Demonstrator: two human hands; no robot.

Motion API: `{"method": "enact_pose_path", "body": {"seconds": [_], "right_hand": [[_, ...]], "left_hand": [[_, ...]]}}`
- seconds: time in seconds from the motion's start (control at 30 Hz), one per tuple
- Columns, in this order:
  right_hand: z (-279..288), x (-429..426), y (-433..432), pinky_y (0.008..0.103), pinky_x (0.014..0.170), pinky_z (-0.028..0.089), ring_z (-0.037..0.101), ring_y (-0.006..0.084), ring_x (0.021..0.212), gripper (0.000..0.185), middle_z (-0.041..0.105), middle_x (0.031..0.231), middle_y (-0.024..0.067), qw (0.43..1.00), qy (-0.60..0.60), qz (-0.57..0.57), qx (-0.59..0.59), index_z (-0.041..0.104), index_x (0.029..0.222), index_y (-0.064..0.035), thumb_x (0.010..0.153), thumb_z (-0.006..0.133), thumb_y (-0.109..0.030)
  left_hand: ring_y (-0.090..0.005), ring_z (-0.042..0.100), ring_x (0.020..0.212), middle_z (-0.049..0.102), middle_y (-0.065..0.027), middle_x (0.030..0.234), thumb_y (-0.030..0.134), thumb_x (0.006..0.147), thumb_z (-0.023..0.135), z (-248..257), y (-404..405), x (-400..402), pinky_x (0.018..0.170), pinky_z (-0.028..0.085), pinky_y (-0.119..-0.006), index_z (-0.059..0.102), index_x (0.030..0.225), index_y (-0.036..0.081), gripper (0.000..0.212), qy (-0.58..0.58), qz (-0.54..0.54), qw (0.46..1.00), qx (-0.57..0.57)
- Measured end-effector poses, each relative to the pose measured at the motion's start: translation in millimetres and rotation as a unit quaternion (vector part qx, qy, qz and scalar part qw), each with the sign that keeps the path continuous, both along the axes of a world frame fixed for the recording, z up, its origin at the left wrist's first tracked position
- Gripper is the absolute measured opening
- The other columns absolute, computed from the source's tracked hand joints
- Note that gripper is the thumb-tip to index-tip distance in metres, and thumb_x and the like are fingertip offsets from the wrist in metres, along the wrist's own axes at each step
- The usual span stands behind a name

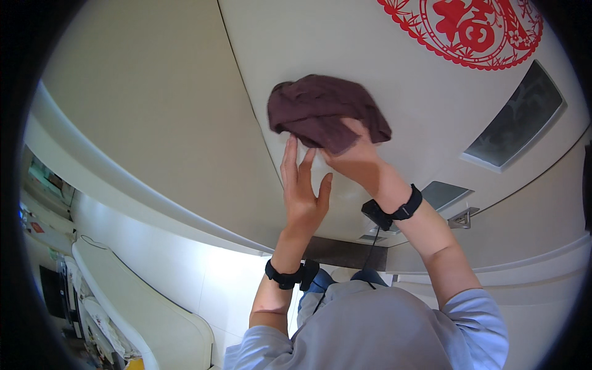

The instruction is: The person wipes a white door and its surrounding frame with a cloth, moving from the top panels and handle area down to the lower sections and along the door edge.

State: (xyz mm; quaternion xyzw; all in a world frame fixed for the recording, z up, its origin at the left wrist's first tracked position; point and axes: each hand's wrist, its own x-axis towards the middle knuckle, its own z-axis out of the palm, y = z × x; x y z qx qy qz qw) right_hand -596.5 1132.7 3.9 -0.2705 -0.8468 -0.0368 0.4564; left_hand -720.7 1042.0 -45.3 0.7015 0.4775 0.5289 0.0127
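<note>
A bunched dark maroon cloth (319, 101) lies against the off-white door (370, 46) in front of me. My right hand (358, 152) holds the cloth from its lower right, with most of the fingers hidden under the folds. Just left of it, my left hand (303, 194) is raised flat with its fingers apart. Its fingertips reach the cloth's lower edge; whether they touch the cloth or the door, I cannot tell. Each wrist wears a black strap with a small black device and a cable.
A red paper-cut decoration (471, 32) is on the door's upper right. Below it are a dark inset panel (518, 120), a smaller one (441, 199) and a metal door handle (462, 218). A pale headboard-like panel (138, 296) stands on the tiled floor (217, 277) at lower left.
</note>
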Motion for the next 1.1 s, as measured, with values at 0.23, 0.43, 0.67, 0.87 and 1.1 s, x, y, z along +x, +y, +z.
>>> {"method": "enact_pose_path", "body": {"seconds": [0.23, 0.43, 0.67, 0.87, 1.1], "right_hand": [[-72, -14, 3, 0.0396, 0.097, 0.048, 0.060, 0.0307, 0.112, 0.053, 0.063, 0.122, 0.0083, 1.000, -0.002, 0.018, 0.019, 0.064, 0.124, -0.0135, 0.073, 0.071, 0.000], [-19, -10, -14, 0.0420, 0.097, 0.049, 0.058, 0.0349, 0.117, 0.044, 0.061, 0.124, 0.0140, 0.969, 0.061, 0.005, -0.238, 0.063, 0.124, -0.0065, 0.080, 0.068, -0.008], [-48, 3, -8, 0.0438, 0.093, 0.049, 0.058, 0.0378, 0.112, 0.036, 0.063, 0.122, 0.0160, 0.968, -0.006, 0.092, -0.232, 0.063, 0.118, -0.0037, 0.083, 0.064, -0.012], [-53, 76, -34, 0.0466, 0.091, 0.048, 0.059, 0.0378, 0.107, 0.036, 0.064, 0.116, 0.0136, 0.967, -0.009, -0.001, -0.256, 0.063, 0.116, -0.0043, 0.082, 0.066, -0.017], [-24, 132, -63, 0.0463, 0.079, 0.048, 0.061, 0.0346, 0.093, 0.033, 0.065, 0.095, 0.0131, 0.953, 0.029, -0.223, -0.205, 0.065, 0.102, -0.0060, 0.075, 0.074, -0.023]], "left_hand": [[-0.0456, 0.033, 0.139, 0.034, -0.0259, 0.152, 0.004, 0.087, 0.069, -20, -3, -12, 0.114, 0.030, -0.048, 0.044, 0.139, -0.002, 0.058, -0.022, 0.087, 0.996, -0.022], [-0.0459, 0.034, 0.139, 0.032, -0.0286, 0.152, 0.009, 0.090, 0.068, -6, 6, -9, 0.114, 0.028, -0.049, 0.035, 0.146, -0.003, 0.067, -0.026, 0.053, 0.998, 0.023], [-0.0496, 0.032, 0.137, 0.030, -0.0316, 0.150, 0.017, 0.093, 0.063, -11, 9, -1, 0.114, 0.025, -0.052, 0.036, 0.144, -0.006, 0.062, -0.009, 0.027, 1.000, -0.010], [-0.0452, 0.035, 0.136, 0.034, -0.0261, 0.149, 0.011, 0.092, 0.062, 10, 2, 56, 0.111, 0.031, -0.049, 0.045, 0.137, -0.002, 0.050, 0.066, -0.031, 0.997, -0.007], [-0.0454, 0.032, 0.138, 0.034, -0.0256, 0.150, 0.005, 0.080, 0.070, 54, 7, 109, 0.112, 0.031, -0.050, 0.047, 0.136, 0.001, 0.061, 0.145, -0.097, 0.984, 0.047]]}}
